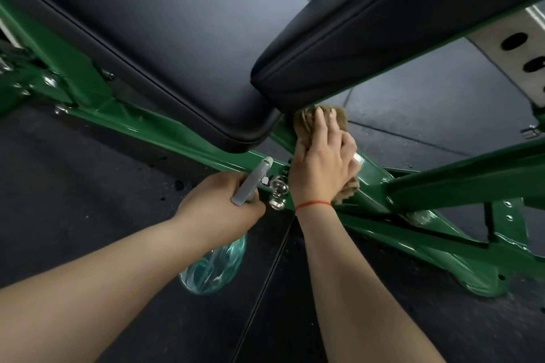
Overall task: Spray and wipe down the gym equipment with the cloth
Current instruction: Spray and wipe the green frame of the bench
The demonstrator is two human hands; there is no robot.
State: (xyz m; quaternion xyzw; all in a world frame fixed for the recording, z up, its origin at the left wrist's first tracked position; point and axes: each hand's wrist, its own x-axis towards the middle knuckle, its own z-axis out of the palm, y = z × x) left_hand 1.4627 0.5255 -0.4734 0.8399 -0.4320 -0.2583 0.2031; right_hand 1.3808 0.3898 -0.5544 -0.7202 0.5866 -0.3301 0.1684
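A weight bench fills the view: two black pads (165, 38) on a glossy green steel frame (182, 138). My right hand (321, 162) presses a tan cloth (306, 124) against the green frame just below the gap between the pads, fingers spread over the cloth and curled round the bar. My left hand (224, 209) grips a spray bottle by its neck; the grey trigger head (250, 183) sticks up above my fingers and the clear greenish bottle body (212, 268) hangs below my wrist.
The second black pad (383, 23) slopes up to the right. A chrome adjustment pin (277, 188) sticks out of the frame between my hands. Green frame legs (460, 186) branch right. Dark rubber floor (73, 186) lies beneath, with a white perforated upright (522, 53) at right.
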